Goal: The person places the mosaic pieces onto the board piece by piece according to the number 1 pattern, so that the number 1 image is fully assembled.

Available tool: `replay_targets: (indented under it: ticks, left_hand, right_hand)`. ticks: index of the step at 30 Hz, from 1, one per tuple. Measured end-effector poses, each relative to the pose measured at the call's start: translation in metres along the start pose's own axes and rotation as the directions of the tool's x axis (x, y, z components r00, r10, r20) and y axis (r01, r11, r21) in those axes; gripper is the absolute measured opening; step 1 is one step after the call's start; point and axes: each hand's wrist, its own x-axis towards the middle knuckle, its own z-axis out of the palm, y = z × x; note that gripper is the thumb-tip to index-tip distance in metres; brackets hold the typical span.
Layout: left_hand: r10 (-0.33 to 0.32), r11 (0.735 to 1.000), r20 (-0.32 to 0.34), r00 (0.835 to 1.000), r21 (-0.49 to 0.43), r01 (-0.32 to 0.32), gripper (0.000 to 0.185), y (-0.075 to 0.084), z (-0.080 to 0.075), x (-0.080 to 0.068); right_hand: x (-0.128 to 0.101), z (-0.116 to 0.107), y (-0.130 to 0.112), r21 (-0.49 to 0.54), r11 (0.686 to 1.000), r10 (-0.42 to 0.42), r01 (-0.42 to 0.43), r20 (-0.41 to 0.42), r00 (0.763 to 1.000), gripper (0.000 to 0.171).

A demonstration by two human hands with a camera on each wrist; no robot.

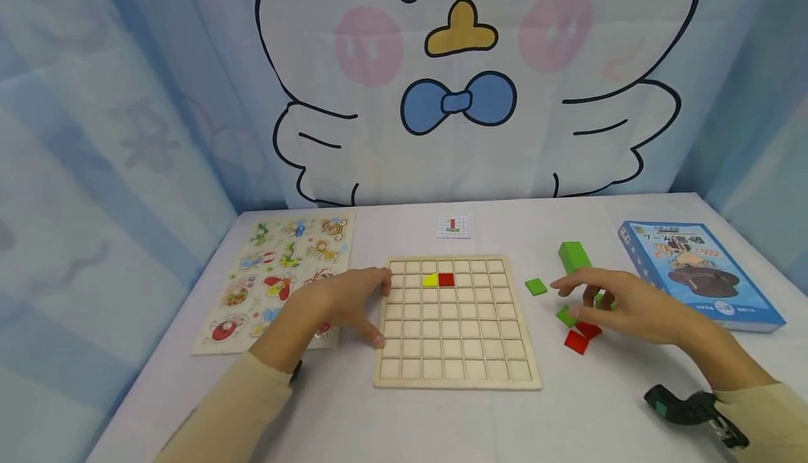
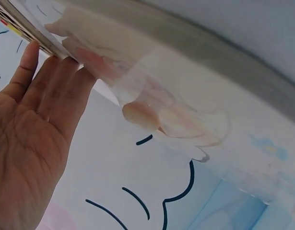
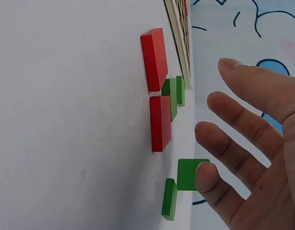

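My left hand (image 1: 353, 298) rests along the left edge of a wooden grid board (image 1: 457, 373), thumb and fingertips touching its rim. In the left wrist view the fingers of that hand (image 2: 39, 139) are straight. A yellow piece (image 1: 430, 280) with a slanted side lies beside a red square (image 1: 446, 280) in the board's upper cells. Holding nothing, my right hand (image 1: 621, 309) hovers above loose tiles with its fingers loosely bent. Around it lie red tiles (image 1: 576, 341), green tiles (image 1: 536, 287) and a taller green block (image 1: 574, 256); the hand partly hides some green pieces.
Left of the board lies a sheet of cartoon pictures (image 1: 274, 252). Behind it is a small pattern card (image 1: 453, 226). A blue box (image 1: 707, 273) sits at the right. A printed curtain (image 1: 461, 161) hangs behind the white table (image 1: 454, 428).
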Motion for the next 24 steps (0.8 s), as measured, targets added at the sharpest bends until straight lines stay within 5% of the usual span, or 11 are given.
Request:
replay_targets:
  ticks: [24]
  left_hand:
    - [0.015,0.999,0.005,1.0,0.04,-0.015,0.07,0.004,-0.003,-0.004]
  right_hand:
    - [-0.02,0.002,0.019,-0.004,1.0,0.021,-0.021,0.062,0.998,0.047]
